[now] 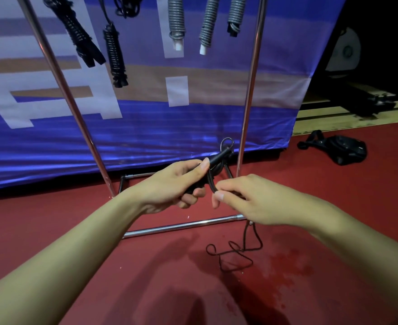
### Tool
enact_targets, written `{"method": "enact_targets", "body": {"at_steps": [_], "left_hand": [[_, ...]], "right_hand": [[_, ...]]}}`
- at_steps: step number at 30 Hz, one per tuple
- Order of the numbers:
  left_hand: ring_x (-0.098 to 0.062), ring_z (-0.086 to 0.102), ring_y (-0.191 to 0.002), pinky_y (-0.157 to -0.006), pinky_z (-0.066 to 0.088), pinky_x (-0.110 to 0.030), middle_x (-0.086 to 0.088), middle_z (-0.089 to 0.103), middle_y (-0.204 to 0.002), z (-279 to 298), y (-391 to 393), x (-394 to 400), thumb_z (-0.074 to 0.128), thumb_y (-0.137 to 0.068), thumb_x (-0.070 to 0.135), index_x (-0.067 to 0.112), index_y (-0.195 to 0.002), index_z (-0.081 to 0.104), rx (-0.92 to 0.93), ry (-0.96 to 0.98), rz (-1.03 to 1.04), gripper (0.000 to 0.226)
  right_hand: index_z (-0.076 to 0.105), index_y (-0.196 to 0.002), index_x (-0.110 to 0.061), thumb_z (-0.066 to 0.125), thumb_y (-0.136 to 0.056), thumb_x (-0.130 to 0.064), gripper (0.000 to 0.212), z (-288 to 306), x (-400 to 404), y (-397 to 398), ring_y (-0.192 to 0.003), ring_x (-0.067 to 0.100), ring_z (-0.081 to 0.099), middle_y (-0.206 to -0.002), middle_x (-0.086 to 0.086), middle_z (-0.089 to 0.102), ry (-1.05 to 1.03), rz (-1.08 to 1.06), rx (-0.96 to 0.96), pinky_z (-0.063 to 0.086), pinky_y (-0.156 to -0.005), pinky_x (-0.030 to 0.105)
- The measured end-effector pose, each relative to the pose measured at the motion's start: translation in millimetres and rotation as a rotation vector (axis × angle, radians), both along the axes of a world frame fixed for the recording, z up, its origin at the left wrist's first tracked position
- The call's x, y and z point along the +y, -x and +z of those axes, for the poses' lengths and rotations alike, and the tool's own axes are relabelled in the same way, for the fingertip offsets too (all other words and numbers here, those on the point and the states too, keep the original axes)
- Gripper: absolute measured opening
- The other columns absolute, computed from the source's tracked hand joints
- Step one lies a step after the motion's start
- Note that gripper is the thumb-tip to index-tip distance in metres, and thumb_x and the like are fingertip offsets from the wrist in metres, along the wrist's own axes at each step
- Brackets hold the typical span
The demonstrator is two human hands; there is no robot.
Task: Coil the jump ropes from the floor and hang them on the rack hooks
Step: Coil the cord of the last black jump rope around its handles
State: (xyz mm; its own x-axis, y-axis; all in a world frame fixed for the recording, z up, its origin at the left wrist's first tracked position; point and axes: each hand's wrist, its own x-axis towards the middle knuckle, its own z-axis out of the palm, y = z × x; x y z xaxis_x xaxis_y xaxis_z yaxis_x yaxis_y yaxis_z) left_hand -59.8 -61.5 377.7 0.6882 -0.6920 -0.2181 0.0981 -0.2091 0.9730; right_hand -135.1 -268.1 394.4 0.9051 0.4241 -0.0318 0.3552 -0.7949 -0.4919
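Left hand [181,181] grip clasps black handles [219,156], right hand [247,200] pinches cord [210,184] — tail on floor [123,266]

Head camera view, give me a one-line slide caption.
Left hand grips black jump rope handles; right hand pinches the cord trailing onto red floor.

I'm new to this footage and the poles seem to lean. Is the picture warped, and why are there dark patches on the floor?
Head view: the wide-angle lens tilts the rack poles outward; the dark patches on the red floor are shadows; the right edge falls into darkness.
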Motion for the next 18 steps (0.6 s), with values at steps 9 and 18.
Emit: {"method": "enact_targets", "body": {"at_steps": [9,18], "left_hand": [[-0.011,0.017,-0.051,-0.047,0.009,-0.025,0.002,0.032,-0.057,9,3,-7,0.049,-0.106,0.041,0.017,-0.103,0.056,-0.036,0.127,0.187,0.026],[-0.012,0.031,-0.038,-0.044,0.026,-0.022,-0.003,0.045,-0.05,19,13,3,0.041,-0.101,0.049,0.02,-0.077,0.073,-0.22,-0.033,-0.147,0.049]], "right_hand": [[0.073,-0.089,-0.026,0.046,-0.108,-0.033,0.034,-1,-20,-9,-0.059,0.005,0.057,-0.061,-0.014,0.055,-0.174,-0.033,0.027,0.047,-0.064,0.018],[0.076,-0.097,-0.034,0.063,-0.101,-0.03,0.013,-21,-37,-28,-0.075,0.008,0.071,-0.08,-0.005,0.077,-0.063,-0.076,-0.013,0.051,-0.074,0.021]]}}
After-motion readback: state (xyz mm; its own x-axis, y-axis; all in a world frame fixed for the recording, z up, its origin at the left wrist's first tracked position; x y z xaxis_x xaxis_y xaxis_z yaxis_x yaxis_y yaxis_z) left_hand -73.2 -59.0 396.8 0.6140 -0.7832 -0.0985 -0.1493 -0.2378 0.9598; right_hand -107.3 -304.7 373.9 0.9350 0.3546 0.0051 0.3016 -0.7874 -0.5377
